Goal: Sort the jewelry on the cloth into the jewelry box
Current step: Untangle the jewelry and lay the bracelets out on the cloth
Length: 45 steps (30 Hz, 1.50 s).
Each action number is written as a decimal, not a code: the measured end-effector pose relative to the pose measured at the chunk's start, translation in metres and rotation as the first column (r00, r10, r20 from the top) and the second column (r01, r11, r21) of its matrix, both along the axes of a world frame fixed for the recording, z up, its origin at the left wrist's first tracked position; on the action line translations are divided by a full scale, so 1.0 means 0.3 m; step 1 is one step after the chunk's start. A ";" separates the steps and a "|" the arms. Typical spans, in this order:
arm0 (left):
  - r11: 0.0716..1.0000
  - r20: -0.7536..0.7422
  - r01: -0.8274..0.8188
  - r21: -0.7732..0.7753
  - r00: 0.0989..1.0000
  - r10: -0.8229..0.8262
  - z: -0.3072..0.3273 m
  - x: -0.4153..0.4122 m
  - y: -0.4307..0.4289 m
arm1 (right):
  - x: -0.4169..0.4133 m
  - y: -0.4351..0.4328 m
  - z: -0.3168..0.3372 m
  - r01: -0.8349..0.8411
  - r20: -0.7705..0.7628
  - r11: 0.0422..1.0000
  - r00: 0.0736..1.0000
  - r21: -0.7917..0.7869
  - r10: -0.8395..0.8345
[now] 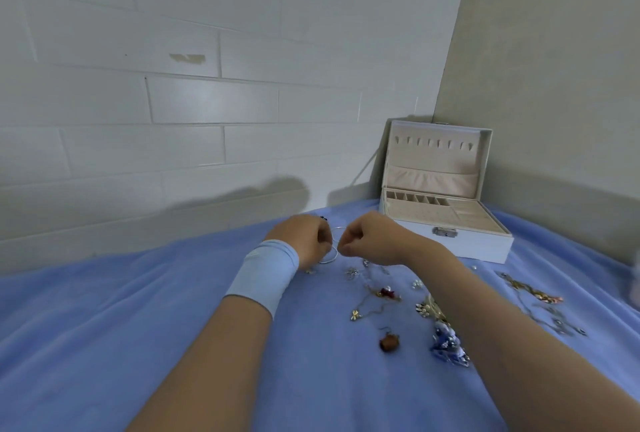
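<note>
Both hands are raised just above the blue cloth (145, 321), close together and a little left of the jewelry box (450, 241). The left hand (304, 241), with a pale blue wristband (265, 274) on its wrist, has its fingers curled in and grips one side of a thin silver hoop (329, 260). The right hand (367, 237) is also clenched, its thumb and forefinger pinching the hoop's other side, so the hoop hangs between the two hands. The box sits in the corner where the tiled wall (173, 102) meets the plain wall. It is well apart from the hoop, and its lid stands upright, showing a row of hooks, a pocket and pale compartments below. The rest of the jewelry lies scattered on the cloth, nearer the person than the hands and to the right. A small red beaded piece (387, 292) lies beside a fine gold chain with a flower charm (356, 314), and a brown pendant (390, 342) lies nearer still. A blue and silver cluster (448, 345) touches the right forearm. A gold chain (531, 290) and a silver chain (557, 322) lie on the far side of that arm.
</note>
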<state>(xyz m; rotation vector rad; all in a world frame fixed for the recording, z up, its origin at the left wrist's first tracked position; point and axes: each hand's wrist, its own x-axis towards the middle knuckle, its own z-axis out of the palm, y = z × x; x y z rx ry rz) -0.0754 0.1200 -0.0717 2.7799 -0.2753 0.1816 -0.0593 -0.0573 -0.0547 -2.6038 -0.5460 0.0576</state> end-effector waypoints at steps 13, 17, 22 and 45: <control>0.935 -0.074 0.292 -0.200 0.947 -0.311 0.000 -0.129 -0.339 | -0.147 -0.403 0.029 0.024 -0.142 0.999 0.989 -0.034 -0.029; 0.948 -0.108 0.284 -0.144 0.948 -0.300 -0.025 -0.124 -0.380 | -0.143 -0.454 0.003 0.039 -0.188 0.993 0.980 -0.113 -0.060; 0.952 -0.096 0.241 -0.189 0.960 -0.262 -0.041 -0.128 -0.394 | -0.143 -0.450 0.006 0.035 -0.148 0.997 0.988 -0.072 -0.046; 0.763 0.040 0.208 -0.612 0.972 -0.232 -0.040 -0.116 -0.305 | -0.118 -0.378 -0.051 0.100 0.052 0.890 0.989 0.444 -0.137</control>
